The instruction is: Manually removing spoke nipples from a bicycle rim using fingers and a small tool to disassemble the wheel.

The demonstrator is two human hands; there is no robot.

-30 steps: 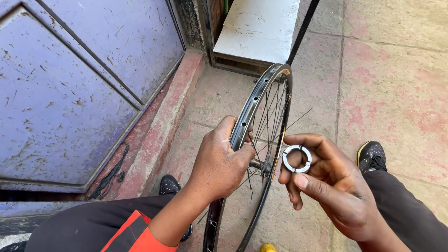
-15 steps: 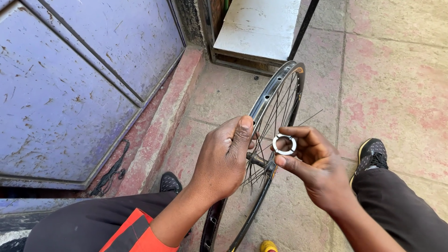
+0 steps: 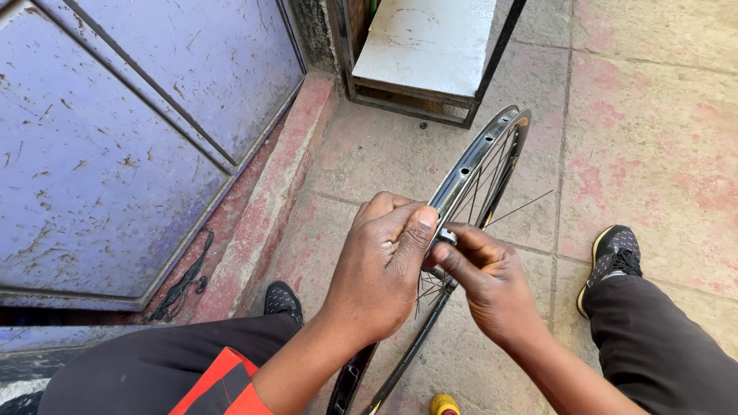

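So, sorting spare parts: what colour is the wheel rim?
Black, with a grey inner channel; shown in the head view.

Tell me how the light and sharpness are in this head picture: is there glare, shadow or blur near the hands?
Head view: soft, even daylight, no hard shadows on the paved floor. The wheel rim shows a mild shine, no strong glare. Left hand and right hand are sharp, without motion blur. The small metal ring is mostly hidden between the fingers. The purple door looks stretched towards the edge.

Outdoor pavement repair spot: worn reddish concrete paving slabs [image 3: 653, 154] at right, scuffed purple metal door [image 3: 115, 154] (upper left), bare spoked bicycle rim [image 3: 477, 165].
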